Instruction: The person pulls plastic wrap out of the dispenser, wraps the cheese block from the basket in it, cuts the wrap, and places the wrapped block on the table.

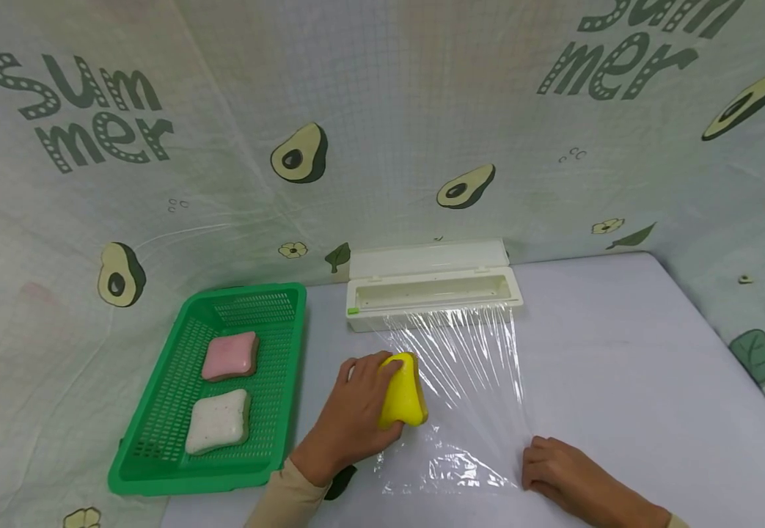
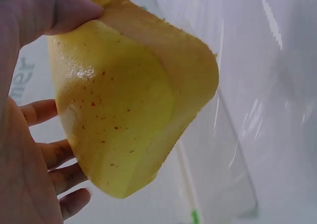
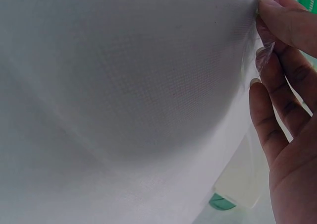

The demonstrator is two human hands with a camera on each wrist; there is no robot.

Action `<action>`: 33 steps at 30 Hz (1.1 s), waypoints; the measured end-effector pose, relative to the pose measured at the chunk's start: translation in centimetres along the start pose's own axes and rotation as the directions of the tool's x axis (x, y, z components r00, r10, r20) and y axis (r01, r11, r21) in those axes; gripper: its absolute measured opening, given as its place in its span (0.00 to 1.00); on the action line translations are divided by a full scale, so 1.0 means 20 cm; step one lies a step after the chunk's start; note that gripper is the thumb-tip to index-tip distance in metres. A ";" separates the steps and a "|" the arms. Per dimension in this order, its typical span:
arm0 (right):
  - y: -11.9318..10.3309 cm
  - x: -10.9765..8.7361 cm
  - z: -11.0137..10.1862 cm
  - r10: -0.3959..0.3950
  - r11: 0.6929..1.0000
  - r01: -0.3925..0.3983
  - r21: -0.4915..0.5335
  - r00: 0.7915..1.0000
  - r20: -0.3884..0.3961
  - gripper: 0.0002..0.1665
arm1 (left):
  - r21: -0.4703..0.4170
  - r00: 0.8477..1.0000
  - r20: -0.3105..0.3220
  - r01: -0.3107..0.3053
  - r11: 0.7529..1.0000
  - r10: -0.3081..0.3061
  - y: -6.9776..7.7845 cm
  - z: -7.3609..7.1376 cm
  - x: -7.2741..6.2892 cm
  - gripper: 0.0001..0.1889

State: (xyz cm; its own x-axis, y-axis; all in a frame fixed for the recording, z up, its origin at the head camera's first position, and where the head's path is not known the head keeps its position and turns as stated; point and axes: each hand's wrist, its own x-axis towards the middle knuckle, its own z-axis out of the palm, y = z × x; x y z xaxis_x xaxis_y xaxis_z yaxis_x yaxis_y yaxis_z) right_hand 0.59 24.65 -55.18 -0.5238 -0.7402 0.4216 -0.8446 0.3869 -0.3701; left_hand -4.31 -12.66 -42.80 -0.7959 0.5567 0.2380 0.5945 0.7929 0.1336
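Over on the left of the worktop [image 1: 620,352], a green basket [image 1: 184,483] carries two blocks: one pink block [image 1: 229,356], one white block [image 1: 217,422]. At the back, against the printed cloth [image 1: 382,110], one white box [image 1: 435,276] with its lid up, and clear film [image 1: 464,411] stretching forward from it, creased and shiny! Here's the lone yellow block [image 1: 405,392], at the film's left side; touching it or not, I can't tell. Left hand [image 1: 356,411] grips that block, thumb and fingers spread to its width. Right hand [image 1: 567,473], fingertips nearly together, pinches the film's near right corner.
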 end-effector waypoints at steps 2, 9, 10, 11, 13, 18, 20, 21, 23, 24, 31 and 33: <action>0.00 0.00 0.00 0.004 1.000 -0.004 0.005 1.000 0.001 0.16 | 0.026 1.000 0.026 -0.017 1.000 0.016 0.04 0.04 0.02 0.41; 0.00 0.01 0.00 0.001 1.000 -0.001 -0.014 1.000 0.005 0.19 | 0.093 0.994 0.095 -0.062 0.994 0.053 0.18 0.17 0.07 0.41; 0.00 0.01 0.00 0.007 1.000 -0.007 -0.014 1.000 0.008 0.19 | 0.099 0.993 0.102 -0.066 0.993 0.056 0.19 0.19 0.08 0.41; -0.01 0.01 -0.01 0.018 1.000 -0.018 -0.016 1.000 0.015 0.19 | 0.104 0.992 0.110 -0.070 0.992 0.058 0.21 0.20 0.08 0.41; -0.01 0.01 -0.01 0.043 0.999 -0.043 -0.015 0.999 0.030 0.19 | 0.118 0.990 0.122 -0.081 0.990 0.066 0.24 0.23 0.09 0.41; -0.02 0.01 -0.01 0.071 0.997 -0.070 -0.015 0.996 0.047 0.20 | 0.138 0.986 0.143 -0.109 0.984 0.089 0.29 0.29 0.10 0.40; -0.02 0.00 -0.01 0.057 0.998 -0.056 -0.016 0.998 0.041 0.20 | 0.144 0.986 0.139 -0.117 0.983 0.097 0.30 0.32 0.10 0.40; -0.01 0.00 -0.01 0.051 0.999 -0.050 -0.018 0.998 0.037 0.20 | 0.150 0.985 0.138 -0.121 0.981 0.100 0.30 0.33 0.10 0.40; -0.01 0.00 -0.01 0.045 0.999 -0.045 -0.017 0.998 0.034 0.20 | 0.169 0.985 0.140 -0.126 0.978 0.102 0.31 0.35 0.11 0.41; -0.01 0.00 -0.01 0.049 0.999 -0.049 -0.019 0.998 0.036 0.20 | 0.181 0.984 0.143 -0.127 0.975 0.102 0.31 0.37 0.11 0.41; -0.01 0.00 0.00 0.049 0.999 -0.049 -0.015 0.998 0.028 0.21 | 0.257 0.980 0.182 -0.122 0.959 0.076 0.31 0.43 0.11 0.41; -0.01 -0.01 0.01 0.035 0.999 -0.035 -0.015 0.999 0.013 0.21 | 0.265 0.978 0.197 -0.118 0.957 0.066 0.31 0.44 0.12 0.42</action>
State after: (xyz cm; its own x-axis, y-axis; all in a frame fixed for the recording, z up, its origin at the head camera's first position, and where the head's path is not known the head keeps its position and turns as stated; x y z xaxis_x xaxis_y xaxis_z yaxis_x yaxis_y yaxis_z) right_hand 0.79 24.65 -55.33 -0.5516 -0.7332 0.3977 -0.8273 0.4204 -0.3725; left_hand -3.47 -4.25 -49.84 -0.7619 0.6455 0.0525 0.6323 0.7590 -0.1553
